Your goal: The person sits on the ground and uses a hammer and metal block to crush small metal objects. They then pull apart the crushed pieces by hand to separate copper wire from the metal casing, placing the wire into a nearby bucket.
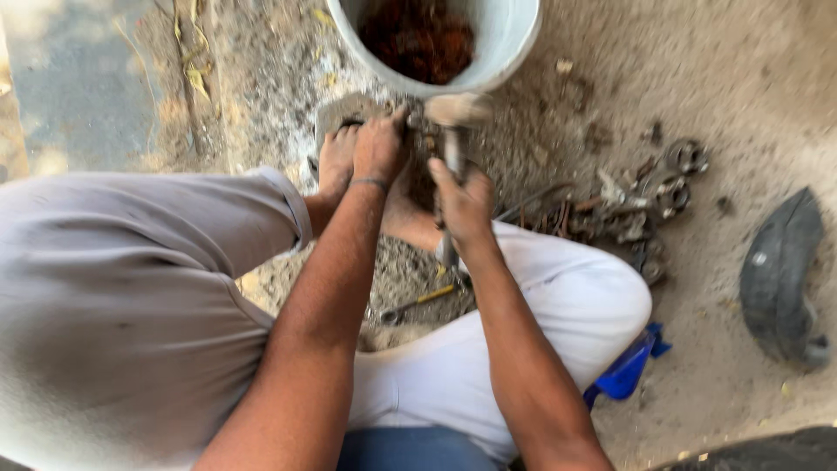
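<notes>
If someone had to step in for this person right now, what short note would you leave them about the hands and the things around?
Right hand: gripping a hammer by its handle, head raised and blurred.
Left hand: pressing a small metal part down on the ground beside the bare foot.
Around: white bucket of rusty bits just ahead; pile of metal parts to the right; dark rubber piece farther right; a screwdriver between the legs.
Done or left: cannot tell; the part is too blurred.

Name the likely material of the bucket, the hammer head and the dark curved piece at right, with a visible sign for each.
Bucket: probably plastic, with a smooth, pale, even wall. Hammer head: likely metal, a dull grey block, blurred. Dark curved piece: seemingly rubber, matte black and tyre-like.
</notes>
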